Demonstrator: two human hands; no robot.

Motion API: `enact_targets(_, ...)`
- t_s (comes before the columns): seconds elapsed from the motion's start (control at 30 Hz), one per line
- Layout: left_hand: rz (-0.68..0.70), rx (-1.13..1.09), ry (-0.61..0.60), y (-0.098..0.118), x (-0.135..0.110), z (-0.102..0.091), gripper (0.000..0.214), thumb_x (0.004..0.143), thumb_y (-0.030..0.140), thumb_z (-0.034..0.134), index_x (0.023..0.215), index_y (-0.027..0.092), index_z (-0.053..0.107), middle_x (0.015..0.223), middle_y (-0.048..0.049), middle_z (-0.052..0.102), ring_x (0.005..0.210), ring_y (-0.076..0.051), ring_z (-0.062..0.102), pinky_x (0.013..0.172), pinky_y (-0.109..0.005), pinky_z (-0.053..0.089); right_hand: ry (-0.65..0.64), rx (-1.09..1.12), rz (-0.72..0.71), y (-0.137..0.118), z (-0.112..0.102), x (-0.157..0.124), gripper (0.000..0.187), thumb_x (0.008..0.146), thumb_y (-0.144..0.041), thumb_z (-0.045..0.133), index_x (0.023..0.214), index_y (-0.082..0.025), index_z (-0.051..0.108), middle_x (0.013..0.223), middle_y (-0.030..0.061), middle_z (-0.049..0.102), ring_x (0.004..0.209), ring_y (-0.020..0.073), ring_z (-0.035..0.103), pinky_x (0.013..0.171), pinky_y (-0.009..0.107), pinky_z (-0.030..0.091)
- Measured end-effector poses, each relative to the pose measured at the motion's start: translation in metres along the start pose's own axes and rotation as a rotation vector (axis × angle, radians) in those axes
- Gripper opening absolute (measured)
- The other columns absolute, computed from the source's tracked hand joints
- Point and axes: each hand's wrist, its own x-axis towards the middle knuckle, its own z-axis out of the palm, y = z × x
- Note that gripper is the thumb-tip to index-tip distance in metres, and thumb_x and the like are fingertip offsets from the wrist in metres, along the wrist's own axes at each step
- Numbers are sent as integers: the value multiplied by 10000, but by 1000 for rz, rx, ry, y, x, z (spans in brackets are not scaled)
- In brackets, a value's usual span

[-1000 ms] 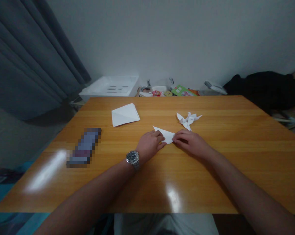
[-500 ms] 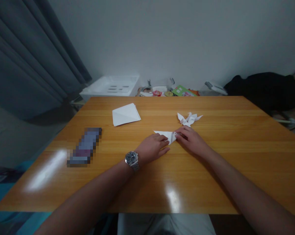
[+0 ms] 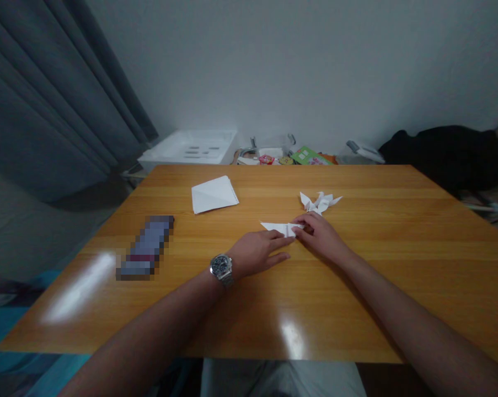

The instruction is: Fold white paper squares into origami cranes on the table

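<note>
A small white folded paper [image 3: 277,227] lies on the wooden table, pointed at its left end and creased near its right. My right hand [image 3: 322,236] pinches the right end between thumb and fingers; part of that end is hidden. Along the paper's near edge, my left hand [image 3: 253,255] rests with fingers stretched out and the thumb apart, its fingertips touching the paper. A metal watch [image 3: 221,267] is on my left wrist. Just beyond my right hand sit white folded-paper figures [image 3: 321,204] with pointed tips, close together.
A stack of white paper sheets [image 3: 214,195] lies at the back left of the table [image 3: 356,309]. A blurred-out phone-like object [image 3: 147,247] is on the left. Behind the far edge stand a white plastic tray [image 3: 191,146], a green packet or booklet [image 3: 309,156] and a black cloth-like heap [image 3: 447,154].
The folded paper has turned a little, its right part now lying flatter. My left fingers have stretched further right along its near edge. My right hand keeps its pinch.
</note>
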Motion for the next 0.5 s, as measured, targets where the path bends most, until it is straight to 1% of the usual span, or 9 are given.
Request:
enact_targets(0.23, 11, 69, -15, 0, 0, 2, 449, 1021, 462, 441, 1386, 231, 564, 1300, -82, 635, 1111, -243, 639, 926, -353, 523, -30, 48, 57, 0, 0, 5, 145, 902, -328, 628, 937, -193, 670, 929, 66, 640, 877, 230, 599, 765, 358, 479)
enact_targets(0.37, 18, 91, -9, -1, 0, 2, 456, 1021, 467, 438, 1387, 226, 564, 1289, -86, 640, 1091, -248, 639, 945, -371, 506, -47, 29, 48, 1, 2, 10, 132, 890, -319, 638, 889, -191, 669, 900, 61, 639, 864, 225, 588, 767, 354, 462)
enact_targets(0.5, 25, 108, -11, -1, 1, 2, 467, 1021, 482, 432, 1380, 217, 570, 1283, -93, 640, 1098, -253, 634, 970, -385, 490, -36, 4, 31, 3, 5, 12, 133, 887, -315, 642, 894, -186, 672, 909, 65, 640, 876, 228, 583, 780, 356, 453)
